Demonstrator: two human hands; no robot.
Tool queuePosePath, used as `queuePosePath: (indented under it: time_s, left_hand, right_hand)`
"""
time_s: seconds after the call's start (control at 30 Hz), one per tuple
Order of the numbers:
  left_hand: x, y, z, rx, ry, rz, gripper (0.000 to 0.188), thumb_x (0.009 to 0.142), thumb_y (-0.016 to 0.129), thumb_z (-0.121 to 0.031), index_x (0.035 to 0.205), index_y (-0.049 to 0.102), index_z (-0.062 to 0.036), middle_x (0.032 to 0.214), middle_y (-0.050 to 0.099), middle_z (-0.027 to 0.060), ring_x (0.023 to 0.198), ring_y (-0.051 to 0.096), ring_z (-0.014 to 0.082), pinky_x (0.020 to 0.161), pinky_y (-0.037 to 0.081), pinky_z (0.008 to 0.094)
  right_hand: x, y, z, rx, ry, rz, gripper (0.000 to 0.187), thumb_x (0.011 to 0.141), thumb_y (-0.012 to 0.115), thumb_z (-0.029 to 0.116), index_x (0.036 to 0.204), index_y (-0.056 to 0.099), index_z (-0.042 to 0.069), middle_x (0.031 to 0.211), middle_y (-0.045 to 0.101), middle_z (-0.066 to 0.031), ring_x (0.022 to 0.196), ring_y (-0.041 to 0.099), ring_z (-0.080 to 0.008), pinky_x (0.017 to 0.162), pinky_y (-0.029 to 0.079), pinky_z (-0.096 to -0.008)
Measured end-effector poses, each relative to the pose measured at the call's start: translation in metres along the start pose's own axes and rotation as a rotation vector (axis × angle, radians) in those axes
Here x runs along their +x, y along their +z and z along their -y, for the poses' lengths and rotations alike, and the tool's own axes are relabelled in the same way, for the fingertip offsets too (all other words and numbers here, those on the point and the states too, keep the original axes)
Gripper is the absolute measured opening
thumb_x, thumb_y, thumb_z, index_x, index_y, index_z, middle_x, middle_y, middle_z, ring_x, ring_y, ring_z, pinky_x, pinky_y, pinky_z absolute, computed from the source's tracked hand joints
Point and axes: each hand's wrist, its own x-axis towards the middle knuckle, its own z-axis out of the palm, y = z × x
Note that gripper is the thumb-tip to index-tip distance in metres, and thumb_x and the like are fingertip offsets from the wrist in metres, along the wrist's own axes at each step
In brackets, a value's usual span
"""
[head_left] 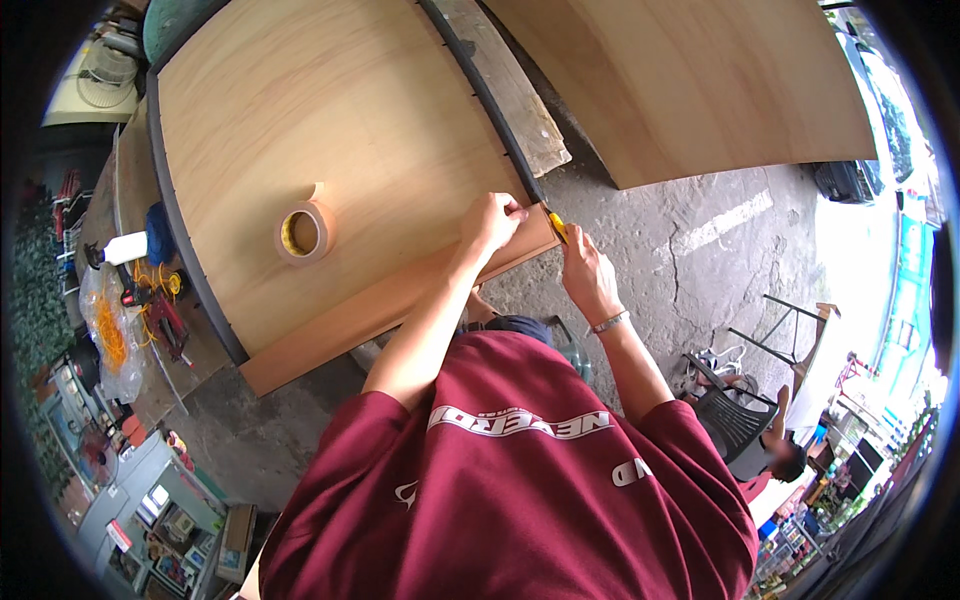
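Note:
A large plywood panel (340,130) with dark strips along its left and right edges lies in front of me. Along its near edge runs a flat orange-brown strip (330,335), which matches the roll of wide tape (304,232) resting on the panel. My left hand (492,222) is at the panel's near right corner, its fingers bent and pressed together just above the strip; what they pinch, if anything, is hidden. Closed around a yellow utility knife (557,226), my right hand (590,272) is just off that corner, with the knife's tip at the strip's right end.
Another plywood sheet (700,80) is at the far right, beyond a weathered board (515,100). To the left are a white bottle (125,248), a red tool (168,325) and a plastic bag (110,340). A person (775,450) is near a black chair (735,420) at right.

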Motion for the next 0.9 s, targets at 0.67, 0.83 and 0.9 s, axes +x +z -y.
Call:
queuePosePath:
  time_s: [0.67, 0.83, 0.9]
  left_hand:
    - [-0.007, 0.013, 0.002, -0.026, 0.121, -0.207, 0.016, 0.086, 0.07, -0.025, 0.08, 0.074, -0.0114, 0.072, 0.071, 0.0124, 0.068, 0.07, 0.031, 0.064, 0.054, 0.0424]
    - [-0.03, 0.01, -0.004, 0.211, 0.357, -0.38, 0.046, 0.087, 0.071, -0.032, 0.126, 0.061, -0.0091, 0.121, 0.065, 0.0128, 0.109, 0.062, 0.0306, 0.09, 0.049, 0.0443]
    - [-0.061, 0.009, 0.003, 0.388, 0.577, -0.47, 0.071, 0.089, 0.069, -0.033, 0.147, 0.04, -0.0072, 0.147, 0.048, 0.0126, 0.132, 0.047, 0.0326, 0.106, 0.039, 0.0479]
  right_hand:
    - [-0.047, -0.007, -0.002, -0.18, 0.097, 0.149, 0.044, 0.094, 0.051, 0.008, 0.138, 0.044, 0.004, 0.089, 0.065, -0.0224, 0.071, 0.069, -0.0386, 0.06, 0.056, -0.0466]
    - [-0.06, -0.031, 0.003, 0.093, 0.08, 0.011, 0.045, 0.098, 0.053, 0.012, 0.142, 0.042, 0.01, 0.116, 0.066, -0.0241, 0.094, 0.067, -0.0439, 0.076, 0.055, -0.0504]
    - [-0.057, -0.053, 0.018, 0.282, 0.192, -0.022, 0.046, 0.097, 0.054, 0.008, 0.142, 0.042, 0.01, 0.121, 0.063, -0.0263, 0.104, 0.064, -0.046, 0.081, 0.053, -0.0488]
